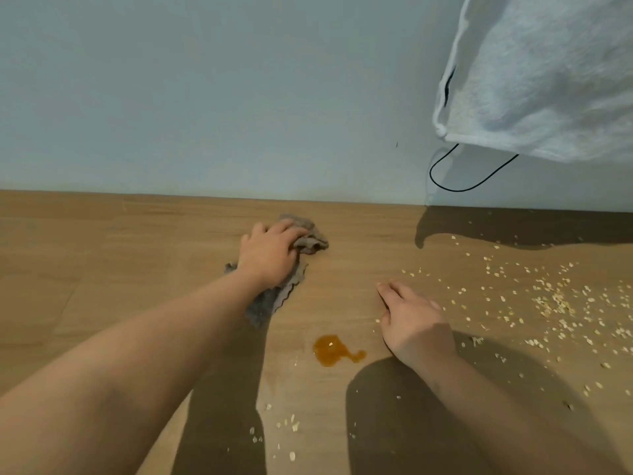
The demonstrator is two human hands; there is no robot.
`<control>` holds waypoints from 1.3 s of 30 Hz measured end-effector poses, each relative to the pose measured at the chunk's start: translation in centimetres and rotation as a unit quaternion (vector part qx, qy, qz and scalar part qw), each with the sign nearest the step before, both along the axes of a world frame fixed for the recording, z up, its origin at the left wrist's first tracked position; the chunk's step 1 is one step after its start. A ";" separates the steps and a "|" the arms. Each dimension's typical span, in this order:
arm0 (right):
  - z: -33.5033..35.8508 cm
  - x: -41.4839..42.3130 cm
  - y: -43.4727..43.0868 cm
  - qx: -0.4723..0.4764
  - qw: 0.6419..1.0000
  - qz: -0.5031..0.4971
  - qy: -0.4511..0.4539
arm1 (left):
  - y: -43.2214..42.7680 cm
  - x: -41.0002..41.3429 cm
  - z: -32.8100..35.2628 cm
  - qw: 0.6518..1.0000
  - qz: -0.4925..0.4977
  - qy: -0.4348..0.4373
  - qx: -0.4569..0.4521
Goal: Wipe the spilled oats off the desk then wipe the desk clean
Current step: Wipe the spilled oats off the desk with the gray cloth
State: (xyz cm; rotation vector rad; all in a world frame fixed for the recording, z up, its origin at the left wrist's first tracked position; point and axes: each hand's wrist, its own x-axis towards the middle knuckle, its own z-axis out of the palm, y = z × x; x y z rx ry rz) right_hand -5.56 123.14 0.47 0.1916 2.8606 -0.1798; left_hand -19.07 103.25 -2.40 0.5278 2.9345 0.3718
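1. Your left hand [269,252] rests on the grey cloth [310,240] at the far middle of the worktop [137,269], near the wall [205,97]. Its fingers [287,229] are curled over a bunched part of the cloth and grip it. The rest of the cloth trails out flat under your wrist.
2. Your right hand [412,323] lies on the worktop well apart from the cloth. Its fingers [394,289] are loosely bent, the tips touch the wood, and they hold nothing.
3. The spilled oats [555,303] are scattered mostly to the right of your right hand, thickest towards the right edge of the view. A few more flakes lie near you, between your forearms.
4. A small amber puddle [330,349] sits between your two arms, with one flake in it.
5. A pale fabric [548,80] hangs at the upper right, and a black cable [459,188] loops below it against the wall.
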 end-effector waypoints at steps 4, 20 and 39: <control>-0.1 0.0 0.2 -0.011 1.000 -0.005 -0.010 | 2.4 3.1 0.1 1.000 -0.006 0.008 0.023; 0.0 1.9 0.5 -0.044 0.999 0.018 0.009 | 0.2 8.3 1.2 0.999 -0.032 0.005 -0.015; -0.6 6.8 -6.8 -0.072 0.934 0.346 0.046 | -9.7 16.8 0.7 0.992 0.003 0.107 0.061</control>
